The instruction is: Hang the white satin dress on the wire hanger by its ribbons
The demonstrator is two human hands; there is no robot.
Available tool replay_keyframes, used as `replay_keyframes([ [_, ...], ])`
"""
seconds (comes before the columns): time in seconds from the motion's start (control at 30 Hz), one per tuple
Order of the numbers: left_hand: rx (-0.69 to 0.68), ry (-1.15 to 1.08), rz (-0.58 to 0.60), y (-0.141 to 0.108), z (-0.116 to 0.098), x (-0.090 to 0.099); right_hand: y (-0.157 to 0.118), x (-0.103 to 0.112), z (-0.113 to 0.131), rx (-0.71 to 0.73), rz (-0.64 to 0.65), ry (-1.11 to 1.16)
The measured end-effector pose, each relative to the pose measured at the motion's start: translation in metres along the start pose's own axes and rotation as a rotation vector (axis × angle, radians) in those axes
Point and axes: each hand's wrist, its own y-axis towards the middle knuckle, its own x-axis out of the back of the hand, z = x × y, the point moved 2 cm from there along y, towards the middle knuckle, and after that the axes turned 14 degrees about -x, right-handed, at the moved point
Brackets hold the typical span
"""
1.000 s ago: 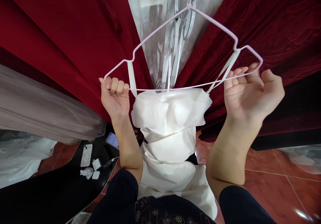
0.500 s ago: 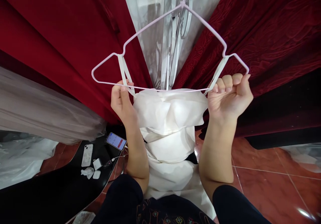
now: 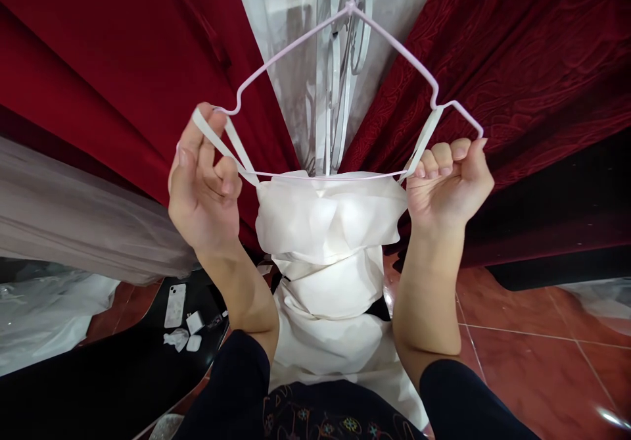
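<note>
A pale pink clothes hanger (image 3: 394,40) hangs in front of me. By thin straps a white dress (image 3: 325,213) with a ruffled top hangs below it, its skirt bunched in folds towards my body. My left hand (image 3: 204,183) is at the hanger's left end, with the left strap (image 3: 210,131) looped over its raised fingers and the remaining fingers curled. That end of the hanger is mostly hidden behind the hand. Fingers curled, my right hand (image 3: 451,180) grips the hanger's lower right corner. The right strap (image 3: 428,136) sits in the notch beside it.
Red curtains (image 3: 128,65) flank a white ornamental metal frame (image 3: 323,78). At lower left, a black table (image 3: 98,374) carries a phone (image 3: 175,305), a white charger (image 3: 194,322) and small white items. Red tiles (image 3: 532,354) cover the floor at right.
My left hand has moved up and left from the hanger's lower bar, lifting the left strap outward over its fingers. My right hand keeps its grip. The lit phone is now hidden behind my left arm.
</note>
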Motion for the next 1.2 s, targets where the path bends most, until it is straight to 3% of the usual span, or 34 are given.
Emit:
replay_keyframes([
  [0.1, -0.122, 0.007, -0.067, 0.003, 0.002, 0.006, 0.002, 0.000, 0.001, 0.007, 0.024, 0.002],
  [0.17, -0.178, 0.114, -0.173, -0.002, 0.006, 0.014, 0.002, 0.000, 0.002, 0.014, 0.046, -0.010],
  [0.27, -0.113, 0.323, -0.309, -0.016, 0.019, 0.024, 0.001, -0.001, 0.004, 0.020, 0.043, -0.012],
  [0.4, 0.070, 0.237, -0.259, -0.028, 0.033, 0.023, 0.004, -0.002, 0.006, 0.020, 0.021, 0.000],
  [0.53, 0.046, -0.066, -0.290, -0.025, 0.030, 0.013, 0.008, 0.001, 0.005, 0.019, 0.021, 0.011],
  [0.67, 0.018, -0.234, -0.323, -0.020, 0.027, 0.008, 0.004, 0.005, -0.001, 0.005, 0.057, -0.075],
  [1.0, 0.172, -0.344, -0.320, -0.041, 0.047, -0.001, -0.022, 0.019, -0.015, 0.207, -0.025, -0.509],
  [1.1, 0.141, -0.334, -0.303, -0.040, 0.046, 0.000, -0.027, 0.013, -0.008, 0.215, -0.008, -0.612],
  [1.2, 0.154, -0.335, -0.271, -0.041, 0.046, 0.002, -0.024, -0.003, 0.008, 0.218, 0.087, -0.679],
])
